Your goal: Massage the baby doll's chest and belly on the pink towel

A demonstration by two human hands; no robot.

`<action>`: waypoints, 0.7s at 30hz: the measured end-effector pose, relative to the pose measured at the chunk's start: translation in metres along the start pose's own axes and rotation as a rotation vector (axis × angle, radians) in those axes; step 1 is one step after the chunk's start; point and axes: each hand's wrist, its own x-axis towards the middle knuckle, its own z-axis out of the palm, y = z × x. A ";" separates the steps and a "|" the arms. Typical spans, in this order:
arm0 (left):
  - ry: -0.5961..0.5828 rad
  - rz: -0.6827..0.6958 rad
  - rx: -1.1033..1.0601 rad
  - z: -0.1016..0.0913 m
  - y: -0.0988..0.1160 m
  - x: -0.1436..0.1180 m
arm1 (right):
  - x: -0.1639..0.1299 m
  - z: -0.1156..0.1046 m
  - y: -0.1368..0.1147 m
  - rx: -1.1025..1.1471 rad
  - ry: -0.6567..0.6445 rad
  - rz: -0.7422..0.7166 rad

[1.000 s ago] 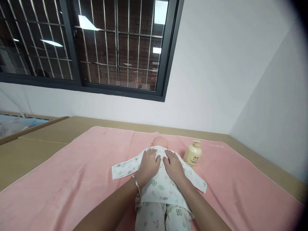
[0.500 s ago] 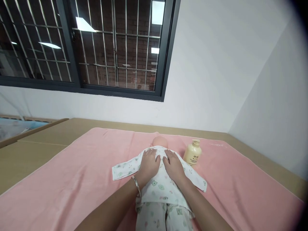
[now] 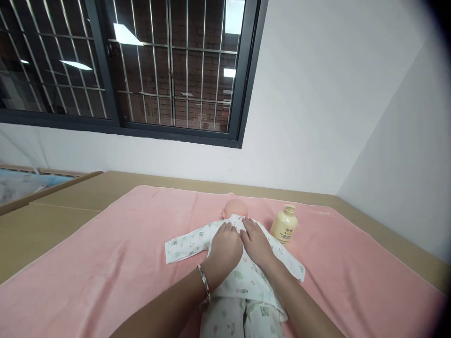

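**Both palms flat on a dressed baby doll**

The baby doll (image 3: pixel 235 263) lies on its back, head pointing away from the person, directly under both hands. It wears a white printed top (image 3: pixel 246 274) scattered with small green and pink motifs, with matching trousers (image 3: pixel 243 321) running out of the bottom edge of the view. Only the bald, peach-coloured crown of its head (image 3: pixel 235 206) shows, just beyond the fingertips. The top's sleeves are spread out flat: one reaches away to the left of the left hand, the other slants down to the right of the right hand.

The left hand (image 3: pixel 225 246) lies palm down on the doll's chest, fingers together and laid flat, gripping nothing; a silver bangle (image 3: pixel 204 283) sits on its wrist. The right hand (image 3: pixel 256 241) rests beside it in the same way, flat and closed-fingered, the two hands touching along their inner edges.

Near the right hand, on its right and a little farther off, stands a cream pump bottle (image 3: pixel 283 226), upright and apart from the sleeve. A pink towel (image 3: pixel 105 253) spreads wide under everything, with plenty of bare cloth to the left of the left hand and to the right of the bottle. Past the towel's far edge runs a tan surface (image 3: pixel 63 206), then the white wall (image 3: pixel 317 117).
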 end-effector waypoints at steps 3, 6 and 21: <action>0.026 -0.043 -0.048 -0.003 -0.007 0.003 | -0.003 -0.004 -0.008 -0.036 0.030 -0.005; 0.020 -0.047 -0.106 -0.005 -0.015 0.007 | -0.006 -0.010 -0.018 -0.076 0.046 0.014; 0.013 -0.085 -0.164 0.004 -0.034 0.013 | -0.017 -0.022 -0.046 -0.273 0.058 0.102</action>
